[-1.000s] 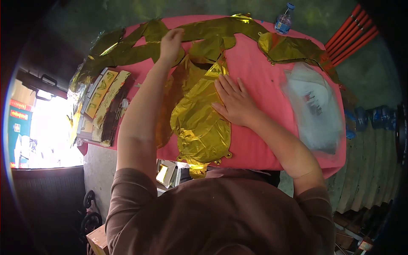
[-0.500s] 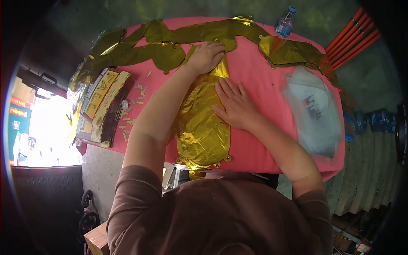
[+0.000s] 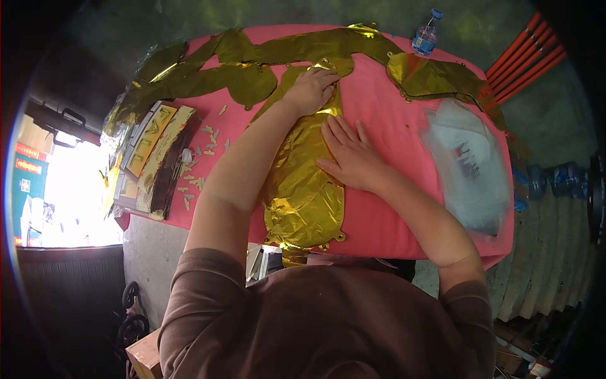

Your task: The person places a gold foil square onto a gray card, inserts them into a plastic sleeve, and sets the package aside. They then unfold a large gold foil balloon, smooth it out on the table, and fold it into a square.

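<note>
A flat gold foil balloon (image 3: 302,189) lies lengthwise on the pink table (image 3: 379,107), its near end reaching the table's front edge. My left hand (image 3: 310,88) presses down on the balloon's far end, fingers curled over the foil. Flat on the balloon's right edge near its middle rests my right hand (image 3: 351,155), fingers spread. More gold foil balloons (image 3: 252,63) lie across the far side of the table.
A clear plastic bag (image 3: 470,164) with white contents lies at the right. A water bottle (image 3: 424,35) stands at the far edge. Stacked gold packets (image 3: 151,151) and small paper scraps (image 3: 199,167) sit at the left. Orange rods (image 3: 524,54) lean at the right.
My left hand came off the far balloons and down onto the far end of the near balloon, flattening it. My right hand stayed in place.
</note>
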Motion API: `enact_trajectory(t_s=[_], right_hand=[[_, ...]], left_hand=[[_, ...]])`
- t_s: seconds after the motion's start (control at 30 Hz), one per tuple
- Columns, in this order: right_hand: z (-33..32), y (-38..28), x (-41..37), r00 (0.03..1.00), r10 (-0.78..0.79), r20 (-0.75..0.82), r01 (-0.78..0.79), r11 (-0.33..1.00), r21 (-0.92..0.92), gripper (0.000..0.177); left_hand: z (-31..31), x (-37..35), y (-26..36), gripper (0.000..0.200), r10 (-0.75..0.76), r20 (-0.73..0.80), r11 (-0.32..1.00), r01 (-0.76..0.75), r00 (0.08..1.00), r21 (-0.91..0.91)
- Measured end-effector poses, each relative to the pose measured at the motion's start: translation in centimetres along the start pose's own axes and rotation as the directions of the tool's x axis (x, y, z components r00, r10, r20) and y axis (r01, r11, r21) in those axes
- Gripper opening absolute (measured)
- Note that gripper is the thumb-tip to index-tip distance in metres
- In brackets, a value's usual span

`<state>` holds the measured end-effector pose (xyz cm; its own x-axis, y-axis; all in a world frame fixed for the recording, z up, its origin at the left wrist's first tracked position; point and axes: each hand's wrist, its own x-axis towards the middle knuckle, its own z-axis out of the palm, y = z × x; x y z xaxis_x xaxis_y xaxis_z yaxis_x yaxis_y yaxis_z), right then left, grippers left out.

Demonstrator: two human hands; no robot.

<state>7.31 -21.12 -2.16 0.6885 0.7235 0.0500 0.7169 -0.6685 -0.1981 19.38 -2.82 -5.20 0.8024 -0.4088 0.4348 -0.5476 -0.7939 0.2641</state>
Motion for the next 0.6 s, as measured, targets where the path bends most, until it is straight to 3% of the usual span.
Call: enact_trajectory(t_s=[0.17,0.23,0.33,0.47,0.6], right_hand=[[-1.1,-0.8,1.5,0.994,0.03,0.106,-0.031,0.999,0.006,0.069],[0.5,-0.8,1.8,0.998,-0.033,-0.047,0.039,0.991,0.127,0.068],[1.3,-0.8,1.5,0.99,-0.055,-0.127,0.066,0.994,0.085,0.069],[1.2,-1.0,1.5,0.991,-0.056,-0.118,0.062,0.997,0.05,0.069],[1.4,-0.9,1.5,0.99,-0.065,-0.125,0.07,0.997,0.031,0.069]], left_hand=[[0.0,-0.1,0.2,0.038,-0.025,0.022,1.0,0.025,0.999,0.015],[0.0,-0.1,0.1,0.037,-0.003,0.003,1.0,0.003,1.0,0.009],[0.1,-0.2,0.1,0.037,-0.018,0.005,1.0,0.018,1.0,0.017],[-0.5,0.2,0.3,0.037,-0.042,0.032,0.999,0.041,0.999,0.011],[-1.2,0.5,-0.4,0.037,-0.097,-0.008,0.977,0.097,0.995,0.191]])
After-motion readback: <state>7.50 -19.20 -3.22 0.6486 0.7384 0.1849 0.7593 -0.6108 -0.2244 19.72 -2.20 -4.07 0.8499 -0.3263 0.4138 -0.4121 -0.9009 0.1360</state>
